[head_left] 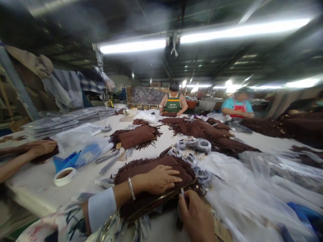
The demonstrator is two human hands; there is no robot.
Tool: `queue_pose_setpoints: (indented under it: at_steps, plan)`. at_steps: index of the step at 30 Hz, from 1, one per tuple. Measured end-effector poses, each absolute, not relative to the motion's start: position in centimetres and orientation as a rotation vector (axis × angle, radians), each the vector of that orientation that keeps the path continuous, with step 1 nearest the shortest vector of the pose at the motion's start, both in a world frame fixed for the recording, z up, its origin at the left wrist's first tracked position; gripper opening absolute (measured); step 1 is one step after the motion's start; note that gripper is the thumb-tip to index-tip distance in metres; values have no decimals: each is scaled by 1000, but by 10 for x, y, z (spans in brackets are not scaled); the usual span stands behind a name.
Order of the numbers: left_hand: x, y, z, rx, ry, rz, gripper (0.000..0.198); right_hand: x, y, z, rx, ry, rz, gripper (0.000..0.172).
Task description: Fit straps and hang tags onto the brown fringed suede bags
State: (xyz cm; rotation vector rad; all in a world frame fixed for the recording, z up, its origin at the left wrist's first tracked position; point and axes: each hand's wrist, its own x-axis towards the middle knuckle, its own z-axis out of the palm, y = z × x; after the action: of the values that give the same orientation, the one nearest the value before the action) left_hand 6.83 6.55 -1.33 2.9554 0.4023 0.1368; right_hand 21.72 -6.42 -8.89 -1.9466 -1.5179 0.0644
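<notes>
My left hand (pixel 161 180) lies flat on the fringed brown bag (pixel 141 168), fingers spread. My right hand (pixel 198 213) curls its fingers near the zip (pixel 161 198); I can't tell their grip.

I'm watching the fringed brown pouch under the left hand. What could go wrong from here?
The left hand lies flat on the brown pouch; if it slips, the pouch might shift while the right hand is at its near edge. The grey coils close beside could tangle in its fringe. The bracelet might also snag.
</notes>
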Motion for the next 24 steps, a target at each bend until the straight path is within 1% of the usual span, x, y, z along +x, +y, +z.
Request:
queue_pose_setpoints:
  at_steps: [3, 7, 10, 12, 13, 17, 18, 21, 24]
  plan:
    - [65, 64, -15, 2951, 437, 108, 41, 202, -63, -93, -1855, -1376, 405, 36]
    - [62, 62, -10, 2935, 421, 20, 44, 164, -62, -107, -1691, -1124, 536, 41]
    - [68, 64, -3, 2933, 424, -17, 42, 152, -62, -114, -1636, -1011, 667, 42]
    - [80, 67, 2, 2931, 493, -21, 39, 159, -64, -112, -1630, -1047, 671, 42]
    - [89, 69, 3, 2939, 546, -20, 41, 166, -65, -110, -1644, -1087, 640, 40]
    - [129, 71, 2, 3016, 717, -40, 69, 201, -71, -98, -1755, -1237, 510, 32]
    - [137, 71, 0, 3022, 733, -58, 72, 209, -72, -95, -1774, -1254, 496, 31]
    - [150, 70, -10, 3015, 768, -74, 71, 222, -73, -90, -1778, -1268, 536, 33]
    - [151, 69, -19, 3022, 782, -37, 69, 196, -74, -94, -1707, -1263, 650, 36]
